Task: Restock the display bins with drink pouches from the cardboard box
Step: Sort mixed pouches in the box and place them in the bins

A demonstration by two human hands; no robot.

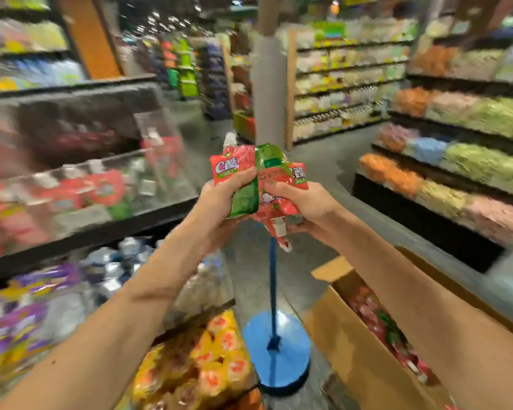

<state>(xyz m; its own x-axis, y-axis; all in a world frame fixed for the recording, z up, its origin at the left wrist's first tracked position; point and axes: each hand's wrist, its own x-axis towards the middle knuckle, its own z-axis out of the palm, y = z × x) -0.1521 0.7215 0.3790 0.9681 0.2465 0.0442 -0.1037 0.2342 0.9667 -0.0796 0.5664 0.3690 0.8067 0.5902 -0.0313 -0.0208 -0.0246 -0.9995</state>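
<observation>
Here, the grey aisle floor (323, 161) lies open ahead, edged by blurred clear-fronted display bins (80, 216) on my left and tiered shelves of bagged goods (456, 173) on my right. A blue round-based pole stand (276, 350) sits below my hands, beside the open brown cardboard box (353, 359). My left hand (219, 199) and right hand (302, 202) both clutch a bunch of red and green drink pouches (258, 179), held up between them, well above the box.
</observation>
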